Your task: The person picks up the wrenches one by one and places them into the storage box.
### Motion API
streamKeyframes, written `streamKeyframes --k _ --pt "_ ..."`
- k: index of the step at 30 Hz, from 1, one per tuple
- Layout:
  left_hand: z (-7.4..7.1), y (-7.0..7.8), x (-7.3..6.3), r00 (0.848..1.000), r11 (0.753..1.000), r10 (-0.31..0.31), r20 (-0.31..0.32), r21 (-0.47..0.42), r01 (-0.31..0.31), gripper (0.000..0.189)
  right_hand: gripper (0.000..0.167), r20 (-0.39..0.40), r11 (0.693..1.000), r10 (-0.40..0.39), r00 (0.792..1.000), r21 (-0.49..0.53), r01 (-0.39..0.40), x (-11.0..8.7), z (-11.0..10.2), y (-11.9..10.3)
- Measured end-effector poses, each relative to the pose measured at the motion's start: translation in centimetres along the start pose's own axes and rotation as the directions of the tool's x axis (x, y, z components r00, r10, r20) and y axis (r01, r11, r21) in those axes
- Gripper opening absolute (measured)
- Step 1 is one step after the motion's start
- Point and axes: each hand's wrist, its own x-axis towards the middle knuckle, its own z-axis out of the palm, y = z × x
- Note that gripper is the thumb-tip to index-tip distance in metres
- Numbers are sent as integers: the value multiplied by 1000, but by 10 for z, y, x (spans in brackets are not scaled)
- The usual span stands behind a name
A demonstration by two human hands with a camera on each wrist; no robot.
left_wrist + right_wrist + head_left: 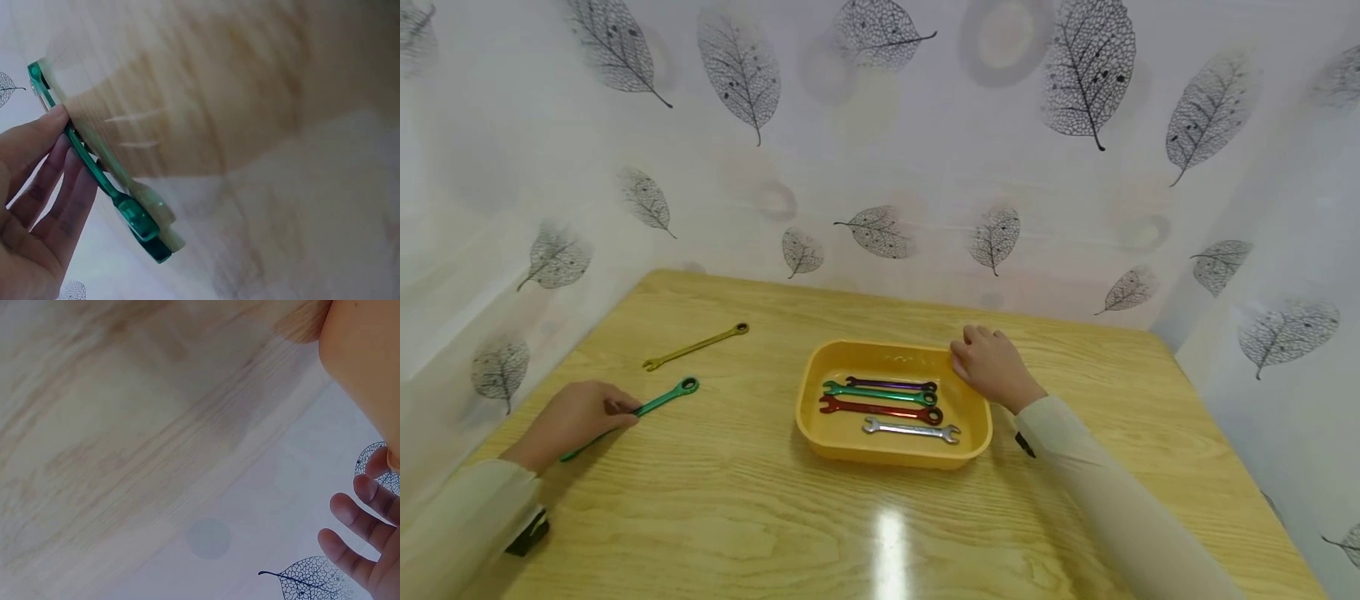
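Note:
My left hand pinches a green ratchet wrench between thumb and fingers at the left of the table. In the left wrist view the thumb lies across the wrench shaft, low over the tabletop. On the right, my right hand holds the far right rim of a yellow plastic tray. The right wrist view shows a fingertip at the rim and the other fingers loosely bent outside the tray wall. Inside lie a purple wrench, a green wrench, a red wrench and a silver open-end wrench.
A yellow-gold wrench lies on the wooden table, beyond the left hand. A white curtain with leaf prints hangs behind the table and at its sides.

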Motion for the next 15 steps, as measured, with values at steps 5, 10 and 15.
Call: streamKeyframes --k 5,10,15 --pt "0 2 1 1000 1000 5 16 21 -5 18 14 -16 1000 -5 1000 4 5 -1 0 0" --pt "-1 2 1 999 1000 -13 40 10 13 19 13 -15 1000 -5 1000 8 5 -2 0 -1" --pt "-2 2 2 1000 1000 -1 25 15 0 18 13 -23 1000 -5 1000 5 6 -2 -2 -1"
